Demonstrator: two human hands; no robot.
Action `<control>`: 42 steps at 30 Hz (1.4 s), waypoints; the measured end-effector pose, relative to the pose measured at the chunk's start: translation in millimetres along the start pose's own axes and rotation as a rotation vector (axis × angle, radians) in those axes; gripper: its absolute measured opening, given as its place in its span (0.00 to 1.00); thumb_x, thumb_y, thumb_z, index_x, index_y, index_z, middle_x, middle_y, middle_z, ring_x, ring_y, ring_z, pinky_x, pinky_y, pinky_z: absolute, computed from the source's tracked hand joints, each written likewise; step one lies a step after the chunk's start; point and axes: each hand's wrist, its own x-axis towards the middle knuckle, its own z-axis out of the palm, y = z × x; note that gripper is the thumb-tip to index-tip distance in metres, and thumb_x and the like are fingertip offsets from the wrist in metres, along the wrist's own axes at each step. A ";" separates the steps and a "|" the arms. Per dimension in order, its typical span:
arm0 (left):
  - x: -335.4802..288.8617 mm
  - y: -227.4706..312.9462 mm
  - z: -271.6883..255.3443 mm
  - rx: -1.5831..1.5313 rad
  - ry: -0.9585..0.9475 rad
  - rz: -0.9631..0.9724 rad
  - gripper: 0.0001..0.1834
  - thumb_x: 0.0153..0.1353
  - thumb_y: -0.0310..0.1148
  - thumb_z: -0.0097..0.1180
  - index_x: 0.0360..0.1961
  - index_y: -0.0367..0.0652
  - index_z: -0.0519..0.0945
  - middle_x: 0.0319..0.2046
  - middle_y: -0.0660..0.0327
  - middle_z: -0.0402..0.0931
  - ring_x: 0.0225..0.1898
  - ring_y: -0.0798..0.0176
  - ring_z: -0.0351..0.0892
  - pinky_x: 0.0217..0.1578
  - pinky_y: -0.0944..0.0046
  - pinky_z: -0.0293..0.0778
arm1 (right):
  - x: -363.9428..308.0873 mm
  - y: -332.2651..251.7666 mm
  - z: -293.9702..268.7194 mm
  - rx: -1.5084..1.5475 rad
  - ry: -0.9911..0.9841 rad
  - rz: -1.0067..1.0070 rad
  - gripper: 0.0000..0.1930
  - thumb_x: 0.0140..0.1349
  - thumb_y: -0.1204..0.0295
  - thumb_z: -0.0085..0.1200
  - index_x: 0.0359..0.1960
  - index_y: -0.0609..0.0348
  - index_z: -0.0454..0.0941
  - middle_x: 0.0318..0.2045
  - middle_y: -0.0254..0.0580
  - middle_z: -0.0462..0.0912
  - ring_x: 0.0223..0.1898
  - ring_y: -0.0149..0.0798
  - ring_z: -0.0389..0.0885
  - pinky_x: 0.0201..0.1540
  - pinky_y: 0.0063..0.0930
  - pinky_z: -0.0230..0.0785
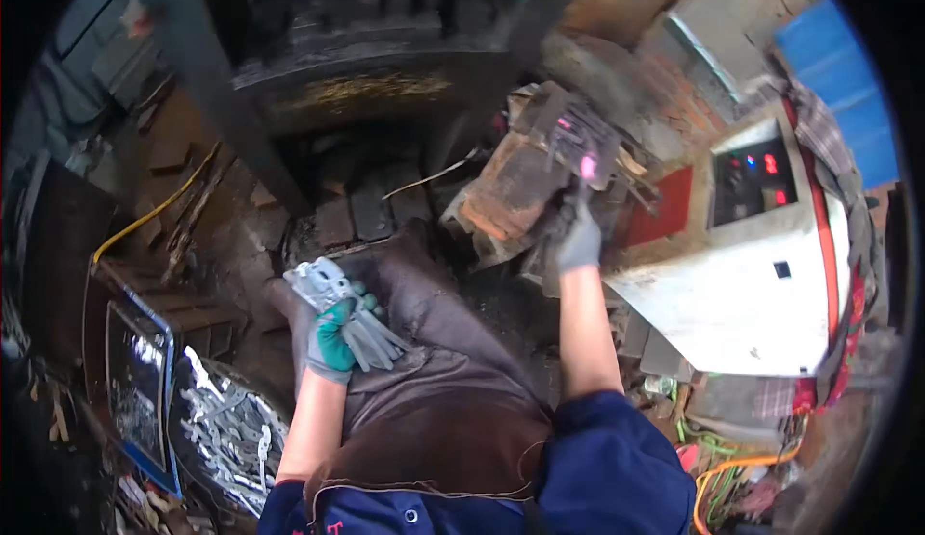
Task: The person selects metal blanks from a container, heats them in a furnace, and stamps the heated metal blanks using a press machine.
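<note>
My left hand [332,342], in a green and grey glove, is closed around a bundle of flat grey metal pieces [321,284] above my lap. Their wider, holed ends stick out at the top, and the narrow ends fan out below the fingers. Ahead and to the right, my right hand [580,238], in a grey glove, reaches toward a brick stack. Its fingers look closed, blurred by motion, around a dark thin thing I cannot make out. Just beyond the fingertips is a pink glowing spot [588,166], among dark metal bars [578,135] on the bricks [511,183].
At right stands a white machine cabinet [723,313] with a lit red display [753,180]. A pile of metal pieces [226,429] lies at lower left beside a blue-edged frame [145,390]. A dark heavy machine frame [361,92] rises ahead. Orange and green cables [737,463] lie at lower right.
</note>
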 end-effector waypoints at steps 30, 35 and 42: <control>15.6 -5.5 -19.5 -0.187 -0.112 -0.047 0.21 0.60 0.25 0.50 0.56 0.41 0.68 0.48 0.57 0.75 0.50 0.53 0.75 0.53 0.52 0.72 | -149.2 56.2 125.6 -1.234 -1.133 -0.028 0.15 0.63 0.59 0.52 0.33 0.59 0.79 0.22 0.33 0.79 0.23 0.24 0.75 0.23 0.19 0.65; 13.3 -10.9 -28.1 -0.097 -0.111 -0.050 0.29 0.55 0.33 0.56 0.58 0.38 0.66 0.52 0.54 0.72 0.52 0.53 0.74 0.52 0.53 0.72 | -168.1 53.7 110.3 -0.989 -0.777 0.420 0.09 0.62 0.68 0.52 0.30 0.62 0.79 0.19 0.33 0.78 0.19 0.23 0.73 0.22 0.17 0.64; 4.7 -2.1 -0.6 -0.058 -0.082 0.008 0.27 0.52 0.26 0.59 0.55 0.47 0.68 0.44 0.61 0.74 0.46 0.58 0.76 0.48 0.56 0.75 | -98.0 17.2 16.4 -0.552 -0.031 -0.130 0.10 0.66 0.64 0.48 0.35 0.57 0.77 0.19 0.27 0.73 0.16 0.21 0.66 0.19 0.17 0.58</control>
